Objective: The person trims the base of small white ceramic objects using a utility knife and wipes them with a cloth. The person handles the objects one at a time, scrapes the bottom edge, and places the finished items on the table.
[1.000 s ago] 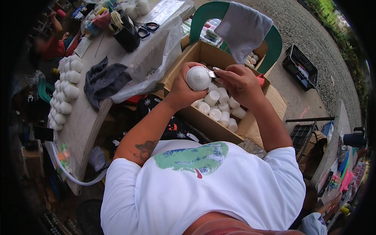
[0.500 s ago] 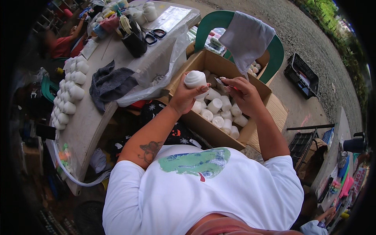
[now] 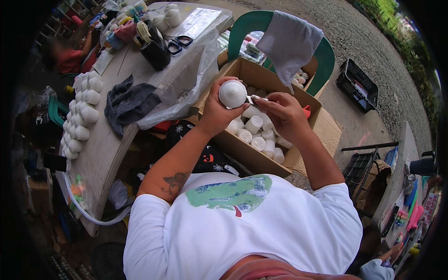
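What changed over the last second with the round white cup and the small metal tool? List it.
The left hand keeps its grip on the round white cup but has turned it, so its domed closed end now faces the camera. The right hand still presses the small metal tool against the cup's edge. The open cardboard box of white cups stays beneath.

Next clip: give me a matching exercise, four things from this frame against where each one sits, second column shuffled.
Things:
1. white cup
2. grey cloth
3. scissors
4. black crate

Places:
A. on the gravel ground beyond the green chair
B. held in the left hand above the cardboard box
C. draped over the back of the green chair
D. lying on the table, beside the dark bag

Pairs: 1-B, 2-C, 3-D, 4-A
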The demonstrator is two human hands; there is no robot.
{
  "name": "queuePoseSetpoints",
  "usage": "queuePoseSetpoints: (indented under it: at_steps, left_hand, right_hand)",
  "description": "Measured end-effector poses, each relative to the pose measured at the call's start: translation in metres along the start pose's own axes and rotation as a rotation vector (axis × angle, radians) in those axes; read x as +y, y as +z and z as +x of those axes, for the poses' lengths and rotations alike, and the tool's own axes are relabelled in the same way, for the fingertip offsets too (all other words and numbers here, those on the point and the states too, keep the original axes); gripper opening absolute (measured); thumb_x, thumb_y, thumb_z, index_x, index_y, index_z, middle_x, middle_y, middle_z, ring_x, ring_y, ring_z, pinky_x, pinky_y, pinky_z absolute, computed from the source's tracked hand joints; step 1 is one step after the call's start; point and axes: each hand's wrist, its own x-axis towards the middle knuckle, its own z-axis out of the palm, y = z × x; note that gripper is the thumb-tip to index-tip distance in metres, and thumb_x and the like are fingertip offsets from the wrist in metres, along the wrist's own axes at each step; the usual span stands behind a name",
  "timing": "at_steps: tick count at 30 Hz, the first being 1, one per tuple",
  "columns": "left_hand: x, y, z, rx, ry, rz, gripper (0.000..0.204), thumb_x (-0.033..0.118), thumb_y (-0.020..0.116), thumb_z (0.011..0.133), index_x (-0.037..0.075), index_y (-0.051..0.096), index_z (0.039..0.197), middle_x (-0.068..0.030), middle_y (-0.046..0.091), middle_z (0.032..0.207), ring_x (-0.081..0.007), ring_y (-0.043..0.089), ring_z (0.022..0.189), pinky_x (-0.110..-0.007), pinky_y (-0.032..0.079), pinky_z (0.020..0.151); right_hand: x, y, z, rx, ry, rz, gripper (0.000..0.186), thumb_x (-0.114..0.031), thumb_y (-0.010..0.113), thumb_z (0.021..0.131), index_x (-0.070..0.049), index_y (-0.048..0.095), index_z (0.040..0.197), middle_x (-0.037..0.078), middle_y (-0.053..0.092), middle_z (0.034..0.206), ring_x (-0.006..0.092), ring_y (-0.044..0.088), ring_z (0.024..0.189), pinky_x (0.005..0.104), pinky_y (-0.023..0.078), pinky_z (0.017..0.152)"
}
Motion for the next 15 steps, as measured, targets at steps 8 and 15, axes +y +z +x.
queuePoseSetpoints:
  at_steps: [8,15]
  left_hand:
    - [0.0018,-0.0001,-0.0014,-0.03,-0.012,0.068,0.061,0.001,0.077,0.07,0.008,0.043,0.121,-0.0081,0.056,0.116,-0.0181,0.056,0.108,-0.032,0.046,0.095]
    - [0.0062,-0.0017,-0.0041,-0.083,-0.031,0.079,0.061,-0.002,0.076,0.07,0.008,0.043,0.12,-0.0095,0.057,0.118,-0.0192,0.055,0.111,-0.034,0.044,0.098]
  right_hand:
    - [0.0014,0.0003,-0.0037,0.011,-0.007,-0.16,0.046,-0.002,0.071,0.072,-0.025,0.067,0.111,0.001,0.059,0.089,0.0207,0.057,0.081,0.0352,0.042,0.07]
    - [0.0056,-0.0074,0.004,-0.056,-0.016,-0.116,0.044,-0.001,0.07,0.074,-0.026,0.067,0.11,0.002,0.059,0.09,0.0217,0.058,0.085,0.0357,0.044,0.072]
